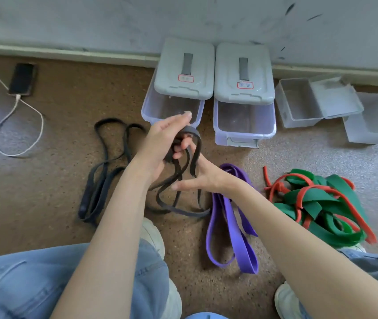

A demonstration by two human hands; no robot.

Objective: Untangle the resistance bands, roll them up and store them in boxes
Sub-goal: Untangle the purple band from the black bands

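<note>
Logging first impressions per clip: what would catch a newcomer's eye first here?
Both hands meet mid-frame, the left hand and right hand working a black band whose loops trail to the floor. At right lies a green and red tangle, with a purple band beside it.

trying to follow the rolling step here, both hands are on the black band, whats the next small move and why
Probably another wrap: the left hand turns the black resistance band once more around the right hand's fingers, which sit inside a small coil. Most of the band hangs loose in loops down to the floor, so the roll looks barely begun, too early for the open clear box just behind.
</note>
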